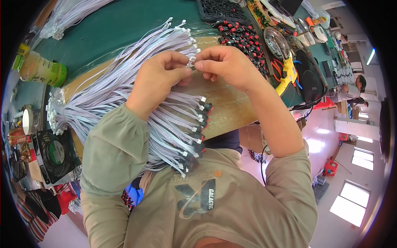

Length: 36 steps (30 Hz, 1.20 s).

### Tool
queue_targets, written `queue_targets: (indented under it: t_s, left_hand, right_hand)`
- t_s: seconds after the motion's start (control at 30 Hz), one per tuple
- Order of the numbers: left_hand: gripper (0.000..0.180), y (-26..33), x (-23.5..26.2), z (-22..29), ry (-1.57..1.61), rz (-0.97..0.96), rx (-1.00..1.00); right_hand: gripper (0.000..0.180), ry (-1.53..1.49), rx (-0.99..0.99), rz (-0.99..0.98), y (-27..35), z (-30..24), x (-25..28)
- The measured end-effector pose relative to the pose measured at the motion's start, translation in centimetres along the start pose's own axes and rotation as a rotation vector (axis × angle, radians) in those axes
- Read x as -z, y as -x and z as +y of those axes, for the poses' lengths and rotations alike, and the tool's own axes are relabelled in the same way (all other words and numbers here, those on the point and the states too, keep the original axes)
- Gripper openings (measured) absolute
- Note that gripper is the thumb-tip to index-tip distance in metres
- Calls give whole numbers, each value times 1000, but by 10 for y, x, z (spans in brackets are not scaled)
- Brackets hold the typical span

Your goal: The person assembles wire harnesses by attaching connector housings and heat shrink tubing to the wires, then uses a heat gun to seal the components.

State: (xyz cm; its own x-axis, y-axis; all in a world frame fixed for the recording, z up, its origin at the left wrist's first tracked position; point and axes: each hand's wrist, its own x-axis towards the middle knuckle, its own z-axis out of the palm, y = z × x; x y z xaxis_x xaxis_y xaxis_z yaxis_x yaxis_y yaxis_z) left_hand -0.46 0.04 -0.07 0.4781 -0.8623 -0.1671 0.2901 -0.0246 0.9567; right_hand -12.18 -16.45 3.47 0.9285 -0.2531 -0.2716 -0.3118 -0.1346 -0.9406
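Note:
Over the brown board, both hands meet at a small white plug connector. My left hand is closed in a pinch on its left side. From the right, the thumb and forefinger of my right hand pinch at the same connector; whether they grip a second small part is hidden. A large bundle of white ribbon cables fans out under my left hand and forearm, white plugs at the ends. Nearer to me, several cable ends lie beside small black-and-red parts.
A pile of black-and-red parts lies far right, below a black tray of small black pieces. Right of it are a yellow-handled tool and a black pouch. A green-labelled bottle and a black fan stand left.

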Motion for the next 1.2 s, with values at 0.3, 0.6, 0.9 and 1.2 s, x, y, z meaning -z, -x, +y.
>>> queue_targets:
  t_s: [0.3,0.6,0.9,1.2]
  left_hand:
    - [20,-1,-3,0,-80,-1,-36]
    - [14,0,-2,1,-106,15,4]
    - [14,-2,-3,-1,-53,58,22]
    - [17,0,-3,1,-9,50,15]
  right_hand:
    - [17,138,101,-4,-4,-5,5]
    - [22,292,155,82,2,-9,11]
    - [24,1093,298,220,28,30,39]
    - [29,-81,171,175,11,25,-5]
